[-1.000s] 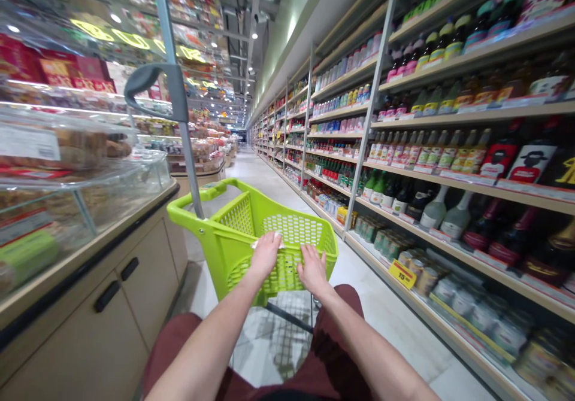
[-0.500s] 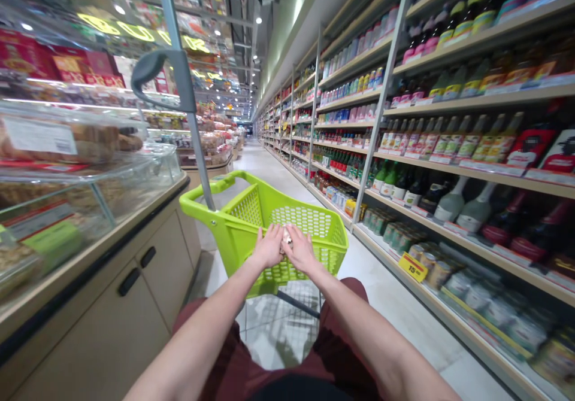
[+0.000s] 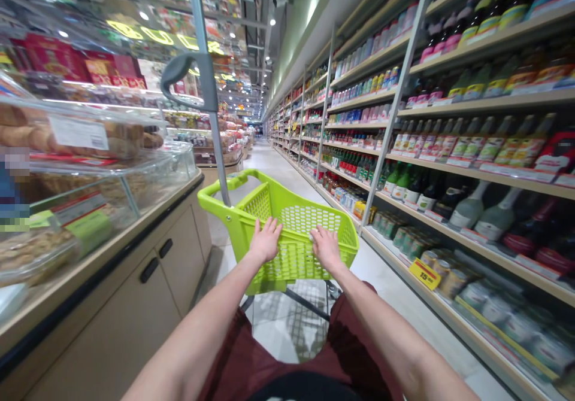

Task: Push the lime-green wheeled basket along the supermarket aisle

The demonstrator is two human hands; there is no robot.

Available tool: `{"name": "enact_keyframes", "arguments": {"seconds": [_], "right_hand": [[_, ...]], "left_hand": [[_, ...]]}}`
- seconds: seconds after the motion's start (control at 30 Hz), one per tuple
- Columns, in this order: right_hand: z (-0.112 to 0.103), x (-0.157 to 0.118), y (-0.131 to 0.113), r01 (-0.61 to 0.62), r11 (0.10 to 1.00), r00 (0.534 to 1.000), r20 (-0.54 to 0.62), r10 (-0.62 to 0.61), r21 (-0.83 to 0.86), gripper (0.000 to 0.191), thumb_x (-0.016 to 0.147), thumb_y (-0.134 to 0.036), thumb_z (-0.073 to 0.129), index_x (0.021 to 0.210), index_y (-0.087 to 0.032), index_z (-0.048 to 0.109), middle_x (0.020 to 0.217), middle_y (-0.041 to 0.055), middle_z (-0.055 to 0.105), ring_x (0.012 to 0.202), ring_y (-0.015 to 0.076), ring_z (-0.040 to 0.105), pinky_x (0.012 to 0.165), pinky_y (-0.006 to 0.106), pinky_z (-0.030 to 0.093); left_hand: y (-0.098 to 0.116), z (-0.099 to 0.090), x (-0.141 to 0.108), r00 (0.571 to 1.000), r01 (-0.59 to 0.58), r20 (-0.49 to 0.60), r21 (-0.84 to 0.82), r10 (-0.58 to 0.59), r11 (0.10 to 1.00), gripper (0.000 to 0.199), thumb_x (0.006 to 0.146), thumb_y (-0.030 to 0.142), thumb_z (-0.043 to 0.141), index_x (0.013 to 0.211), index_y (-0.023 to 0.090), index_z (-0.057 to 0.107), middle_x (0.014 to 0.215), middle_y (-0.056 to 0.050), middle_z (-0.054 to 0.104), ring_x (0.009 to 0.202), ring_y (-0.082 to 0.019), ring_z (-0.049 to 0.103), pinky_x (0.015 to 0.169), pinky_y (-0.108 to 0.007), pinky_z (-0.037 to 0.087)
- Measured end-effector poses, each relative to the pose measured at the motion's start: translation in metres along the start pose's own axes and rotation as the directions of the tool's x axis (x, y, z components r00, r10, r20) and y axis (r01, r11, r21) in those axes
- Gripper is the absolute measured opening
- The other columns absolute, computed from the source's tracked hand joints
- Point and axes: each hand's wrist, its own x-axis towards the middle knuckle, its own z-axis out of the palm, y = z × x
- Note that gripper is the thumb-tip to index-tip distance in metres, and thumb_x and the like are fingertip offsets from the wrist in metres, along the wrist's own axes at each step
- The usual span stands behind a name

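Note:
A lime-green shopping cart (image 3: 251, 233) with slotted plastic sides stands right in front of my knees. At its near rim, my left hand (image 3: 266, 241) lies with fingers stretched and slightly spread, holding nothing. Further right along that rim is my right hand (image 3: 326, 246), its fingers curled. A small pale spot shows at those fingertips, too small to name. Whether either hand presses on the rim is hard to see. A grey upright pole (image 3: 218, 149) with a looped grey handle (image 3: 191, 82) rises from the cart's left end.
Shelves of bottles and cans (image 3: 476, 143) line the right side, with a yellow price tag (image 3: 424, 273) low down. At left runs a wooden counter (image 3: 175, 251) with glass-fronted food bins (image 3: 153, 164). The tiled aisle (image 3: 274, 164) stretches ahead between them.
My hands, together around a small whitish thing before, have moved apart, left hand to the left and right hand to the right. The view has shifted slightly, so the cart appears further right.

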Motion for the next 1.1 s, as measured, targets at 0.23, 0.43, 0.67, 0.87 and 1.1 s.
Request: {"name": "enact_keyframes", "arguments": {"seconds": [0.23,0.43,0.67,0.87,1.1], "right_hand": [[0.003,0.007,0.026,-0.128,0.968,0.952,-0.247,0.181,0.215,0.054,0.067,-0.009,0.041,0.121,-0.010,0.041,0.127,0.0144,0.037,0.118,0.0218,0.034,0.095,0.035,0.030],[0.011,0.020,-0.016,-0.038,0.981,0.991,-0.122,0.062,0.190,0.036,0.069,-0.014,0.045,0.105,-0.017,0.051,0.127,0.0118,0.038,0.117,0.0234,0.033,0.095,0.040,0.026],[-0.005,-0.005,0.036,-0.107,0.994,0.994,-0.013,0.107,0.016,0.040,0.067,-0.012,0.045,0.104,-0.022,0.055,0.130,0.0088,0.036,0.115,0.0253,0.035,0.094,0.045,0.022],[-0.011,-0.014,0.082,-0.371,0.927,0.921,-0.111,0.374,0.045,0.044,0.066,-0.010,0.043,0.107,-0.017,0.055,0.117,0.0118,0.045,0.108,0.0247,0.043,0.090,0.036,0.031],[0.007,0.017,0.017,-0.150,0.947,0.973,-0.127,0.192,0.284,0.039,0.065,-0.008,0.041,0.103,-0.012,0.051,0.099,0.0110,0.053,0.091,0.0203,0.050,0.080,0.031,0.040]], "left_hand": [[0.010,0.001,0.002,0.998,0.059,0.019,-0.005,-0.059,0.998,0.068,0.068,0.023,0.046,0.132,0.015,0.025,0.142,-0.011,0.017,0.131,-0.025,0.007,0.102,-0.054,0.001],[0.012,-0.002,0.001,0.998,0.050,0.034,0.013,-0.051,0.999,0.068,0.069,0.021,0.044,0.133,0.015,0.022,0.143,-0.010,0.013,0.131,-0.025,0.005,0.102,-0.053,0.001],[0.009,0.002,-0.002,0.999,0.035,-0.017,0.009,-0.034,0.999,0.065,0.069,0.016,0.040,0.132,0.017,0.024,0.143,-0.008,0.015,0.131,-0.022,0.008,0.102,-0.053,0.000],[0.019,0.004,-0.001,0.995,0.090,-0.034,-0.011,-0.090,0.996,0.065,0.068,0.017,0.040,0.132,0.014,0.026,0.142,-0.010,0.016,0.131,-0.023,0.008,0.102,-0.053,0.002],[0.019,0.005,-0.003,0.996,0.087,-0.016,-0.005,-0.087,0.996,0.068,0.067,0.017,0.039,0.133,0.015,0.022,0.143,-0.009,0.014,0.131,-0.025,0.004,0.102,-0.054,0.003]]}}
